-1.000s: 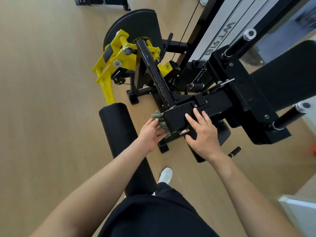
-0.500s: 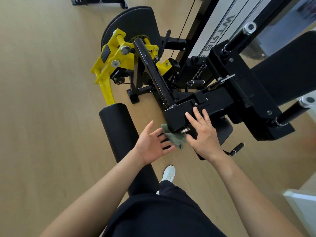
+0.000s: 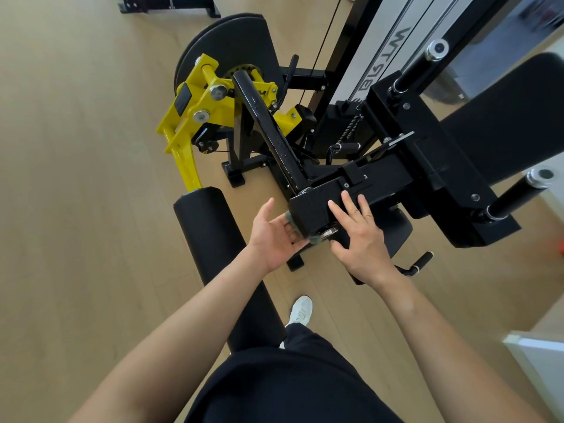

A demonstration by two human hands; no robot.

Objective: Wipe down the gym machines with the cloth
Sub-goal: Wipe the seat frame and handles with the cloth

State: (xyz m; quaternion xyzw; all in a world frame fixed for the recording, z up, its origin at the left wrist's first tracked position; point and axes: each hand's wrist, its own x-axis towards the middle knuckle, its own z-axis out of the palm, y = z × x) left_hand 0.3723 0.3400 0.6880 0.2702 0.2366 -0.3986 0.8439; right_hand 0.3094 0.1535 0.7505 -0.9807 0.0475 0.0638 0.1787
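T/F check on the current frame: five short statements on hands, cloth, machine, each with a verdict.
1. The left hand presses the cloth against the end of the black frame block. True.
2. The right hand holds the cloth. False: it lies flat on top of the block, and the cloth is at the left hand.
3. The roller pad lies to the left of the left hand. True.
4. The cloth is draped over the roller pad. False: it sits between the left hand's fingers and the block.
5. Both hands show straight fingers. True.
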